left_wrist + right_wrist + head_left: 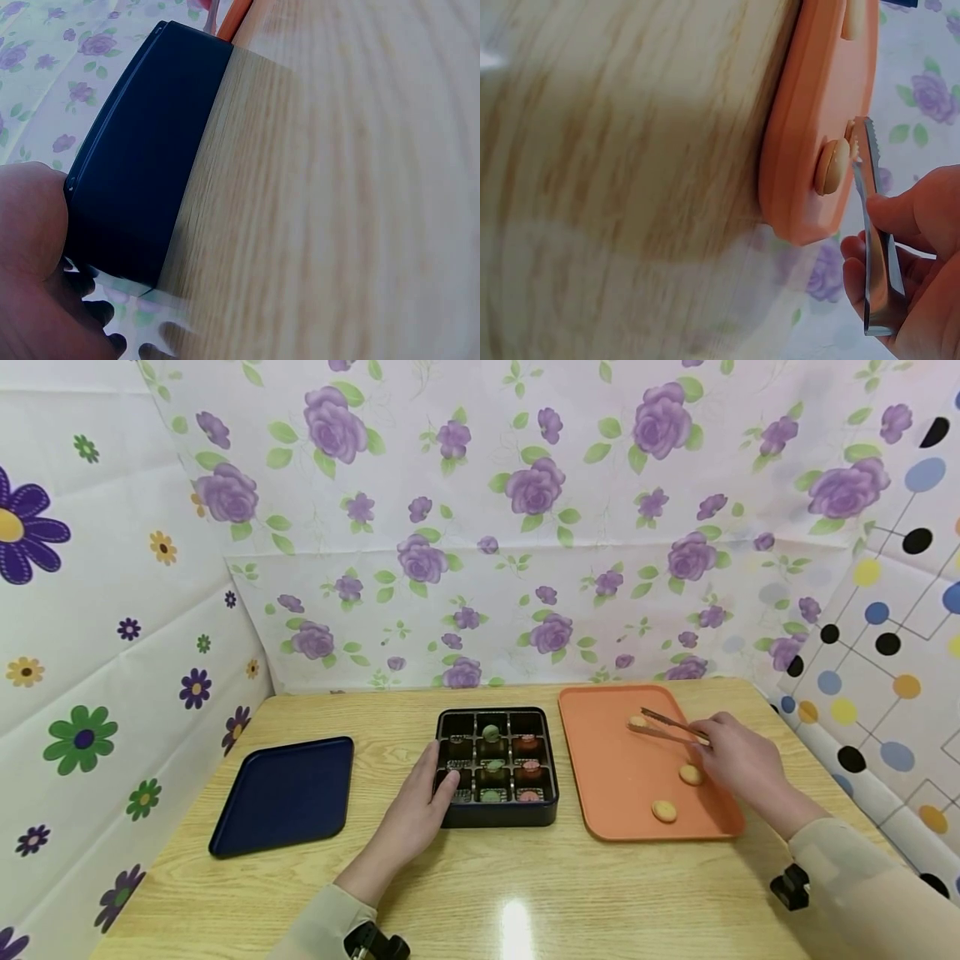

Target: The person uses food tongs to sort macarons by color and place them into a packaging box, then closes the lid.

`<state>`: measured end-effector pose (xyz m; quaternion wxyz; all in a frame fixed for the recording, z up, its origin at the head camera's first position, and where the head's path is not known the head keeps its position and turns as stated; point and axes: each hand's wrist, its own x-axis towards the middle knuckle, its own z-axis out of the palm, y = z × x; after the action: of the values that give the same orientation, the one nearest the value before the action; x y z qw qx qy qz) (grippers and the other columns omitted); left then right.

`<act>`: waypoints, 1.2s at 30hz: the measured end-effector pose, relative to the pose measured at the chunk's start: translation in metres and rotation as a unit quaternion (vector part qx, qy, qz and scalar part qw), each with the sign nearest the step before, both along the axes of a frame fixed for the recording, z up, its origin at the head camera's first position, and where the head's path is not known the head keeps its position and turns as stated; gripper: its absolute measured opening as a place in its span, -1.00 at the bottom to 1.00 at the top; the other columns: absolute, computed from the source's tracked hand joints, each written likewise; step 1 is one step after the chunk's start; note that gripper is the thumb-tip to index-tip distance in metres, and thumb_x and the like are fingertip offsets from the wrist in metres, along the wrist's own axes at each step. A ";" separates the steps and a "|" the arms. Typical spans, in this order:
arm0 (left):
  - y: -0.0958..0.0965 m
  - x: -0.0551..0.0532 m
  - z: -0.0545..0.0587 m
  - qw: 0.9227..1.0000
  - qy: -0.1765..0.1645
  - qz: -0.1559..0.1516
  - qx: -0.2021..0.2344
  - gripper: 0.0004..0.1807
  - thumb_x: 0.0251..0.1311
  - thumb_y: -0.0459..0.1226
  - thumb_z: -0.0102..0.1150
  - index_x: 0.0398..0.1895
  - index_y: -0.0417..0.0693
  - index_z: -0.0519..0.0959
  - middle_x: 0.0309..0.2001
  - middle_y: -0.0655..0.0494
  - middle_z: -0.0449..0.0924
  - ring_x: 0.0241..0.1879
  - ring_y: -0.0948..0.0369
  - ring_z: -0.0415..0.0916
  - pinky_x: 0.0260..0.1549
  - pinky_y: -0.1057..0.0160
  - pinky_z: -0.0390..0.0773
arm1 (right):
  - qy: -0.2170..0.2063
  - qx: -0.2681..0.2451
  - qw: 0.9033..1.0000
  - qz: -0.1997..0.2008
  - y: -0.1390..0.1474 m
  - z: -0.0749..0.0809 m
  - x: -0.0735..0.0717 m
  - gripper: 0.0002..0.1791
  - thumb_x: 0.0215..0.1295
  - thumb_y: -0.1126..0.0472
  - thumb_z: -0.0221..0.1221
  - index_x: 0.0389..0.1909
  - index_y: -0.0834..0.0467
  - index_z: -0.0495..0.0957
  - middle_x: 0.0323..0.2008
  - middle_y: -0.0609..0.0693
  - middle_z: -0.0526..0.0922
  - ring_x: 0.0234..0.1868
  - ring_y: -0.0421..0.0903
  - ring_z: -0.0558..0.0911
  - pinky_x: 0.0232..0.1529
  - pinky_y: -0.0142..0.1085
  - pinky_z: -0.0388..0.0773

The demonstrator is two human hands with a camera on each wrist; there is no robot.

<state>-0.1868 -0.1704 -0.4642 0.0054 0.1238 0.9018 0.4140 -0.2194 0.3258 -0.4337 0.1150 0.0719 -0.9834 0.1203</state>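
Observation:
My left hand rests against the left side of a dark box, its thumb over the front left rim and its fingers straight along the side. Green macarons sit in the box's middle column, pink macarons in the right one. Over an orange tray, my right hand holds metal tongs between thumb and fingers. The tong tips straddle a yellow macaron towards the back of the tray. Two more yellow macarons lie nearer, one close below the hand, another by the front edge.
A dark blue tray or lid lies at the left of the wooden table. Flowered cloth hangs behind the table. Patterned cloths also flank the left and right sides.

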 end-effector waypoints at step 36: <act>-0.001 -0.001 -0.002 1.000 0.005 -0.001 0.000 -0.13 0.80 0.16 -0.18 0.86 -0.02 -0.20 0.81 -0.16 -0.19 0.76 -0.18 -0.18 0.64 -0.34 -0.03 | -0.009 -0.007 1.000 -0.001 0.002 -0.004 -0.003 -0.71 0.53 0.28 0.36 0.15 0.35 0.74 -0.13 0.26 0.65 -0.30 0.15 0.67 -0.36 0.16 0.67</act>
<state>-0.1879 -0.1710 -0.4666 0.0008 0.1265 0.9017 0.4135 -0.2220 0.3274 -0.4379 0.1065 0.0692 -0.9836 0.1282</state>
